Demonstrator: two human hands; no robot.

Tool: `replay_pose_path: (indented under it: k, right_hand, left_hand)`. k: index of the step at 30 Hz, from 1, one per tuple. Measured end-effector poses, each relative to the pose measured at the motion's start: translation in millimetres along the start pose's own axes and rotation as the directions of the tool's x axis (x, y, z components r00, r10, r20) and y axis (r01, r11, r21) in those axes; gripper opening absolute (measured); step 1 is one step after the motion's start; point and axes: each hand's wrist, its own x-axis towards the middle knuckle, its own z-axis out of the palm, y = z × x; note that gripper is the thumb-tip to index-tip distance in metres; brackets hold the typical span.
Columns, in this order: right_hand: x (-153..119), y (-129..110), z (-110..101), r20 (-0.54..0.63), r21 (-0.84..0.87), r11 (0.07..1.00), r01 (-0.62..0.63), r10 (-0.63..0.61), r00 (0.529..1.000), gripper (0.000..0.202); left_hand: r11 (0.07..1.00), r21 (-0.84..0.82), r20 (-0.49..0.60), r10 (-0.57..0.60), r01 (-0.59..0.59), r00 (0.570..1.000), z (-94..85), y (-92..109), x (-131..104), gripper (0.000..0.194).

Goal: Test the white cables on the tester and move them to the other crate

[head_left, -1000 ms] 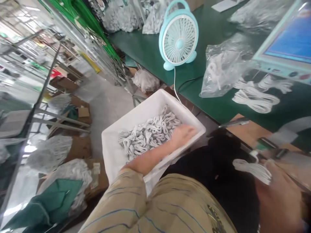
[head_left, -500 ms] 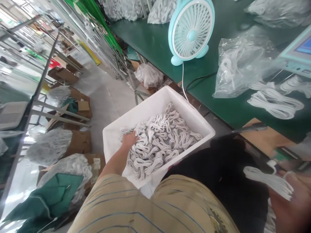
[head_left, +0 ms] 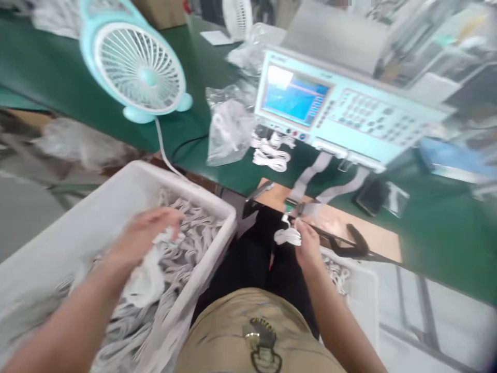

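Observation:
Over the white bin (head_left: 218, 199) at left, my left hand (head_left: 149, 228) is closed on a white cable bundle (head_left: 145, 282) that hangs below it. Motion smears both. Many looped white cable bundles (head_left: 198, 220) lie in the bin. My right hand (head_left: 309, 243) pinches another coiled white cable (head_left: 288, 237) at the front edge of the green table (head_left: 194, 150). That cable's end is up against a small test fixture (head_left: 297, 208) on a tan board (head_left: 380, 239); whether it is plugged in I cannot tell.
A light-blue test instrument (head_left: 349, 103) with a lit screen stands on the table, joined to the fixture by flat ribbon cables (head_left: 310, 176). A blue fan (head_left: 135, 72) and a plastic bag (head_left: 231, 127) are left of it. A second white bin (head_left: 370, 295) sits below right.
My view has swung right toward the instrument. My left hand has lifted a cable bundle from the pile. My right hand still holds its cable, now at the fixture.

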Motion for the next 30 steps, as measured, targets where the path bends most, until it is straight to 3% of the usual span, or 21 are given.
replay_pose_path:
  k: [1,3,5,7,9,12,17,19,22,24,25,26,28,30]
  right_hand:
    - [0,0,-1,0.005,0.024,1.000,-0.010,0.010,1.000,0.025]
    - [-2,-1,-3,0.029,0.054,0.998,-0.012,0.010,1.000,0.026]
    - [-4,-1,-4,0.042,0.066,0.998,-0.005,0.002,0.999,0.026]
    - [-5,-2,-4,0.047,0.068,0.998,0.004,-0.007,0.999,0.027]
    - [-4,-2,-3,0.053,0.085,0.996,0.006,-0.010,0.999,0.028]
    - [-3,-1,-1,0.072,0.125,0.992,-0.015,0.006,0.997,0.029]
    - [-15,0,1,0.104,0.036,0.999,-0.009,0.005,0.995,0.031]
    - [-24,-4,-9,0.152,-0.048,0.999,0.010,-0.003,0.988,0.033]
    - [-35,-22,-52,0.243,-0.298,0.953,0.053,0.022,0.970,0.030]
    - [-40,-36,-91,0.301,-0.582,0.798,0.158,0.031,0.953,0.027]
    - [-43,-42,-109,0.311,-0.731,0.645,0.223,0.024,0.950,0.027]
    - [-47,-46,-124,0.266,-0.834,0.484,0.263,-0.065,0.962,0.024]
    - [-58,-47,-136,0.282,-0.910,0.255,0.327,-0.197,0.939,0.017]
    - [-71,-39,-126,0.403,-0.869,0.221,0.444,-0.207,0.892,0.023]
  left_hand:
    - [0.999,-0.029,0.205,0.034,-0.029,0.978,36.0,19,4,0.032]
    - [0.995,-0.101,0.452,0.042,0.004,0.891,108.3,50,8,0.036]
    - [0.978,-0.200,0.569,0.061,0.066,0.820,168.7,68,15,0.043]
    - [0.964,-0.256,0.619,0.104,0.075,0.779,209.4,73,23,0.047]
    - [0.954,-0.286,0.625,0.116,0.089,0.772,231.5,70,30,0.046]
    - [0.927,-0.348,0.580,0.094,0.142,0.809,242.7,65,31,0.041]
    - [0.890,-0.413,0.537,0.066,0.194,0.841,242.9,60,10,0.033]
    - [0.861,-0.445,0.562,0.053,0.248,0.825,242.6,57,-2,0.033]
    - [0.752,-0.506,0.668,0.031,0.423,0.743,242.1,50,-16,0.037]
    - [0.625,-0.528,0.735,-0.002,0.575,0.678,242.5,46,-21,0.039]
    - [0.556,-0.522,0.765,-0.028,0.647,0.643,243.4,44,-22,0.039]
    - [0.489,-0.506,0.794,-0.058,0.711,0.605,245.0,43,-23,0.039]
    - [0.374,-0.451,0.848,-0.105,0.811,0.520,250.6,40,-25,0.037]
    - [0.298,-0.428,0.866,-0.134,0.853,0.481,257.9,37,-29,0.036]
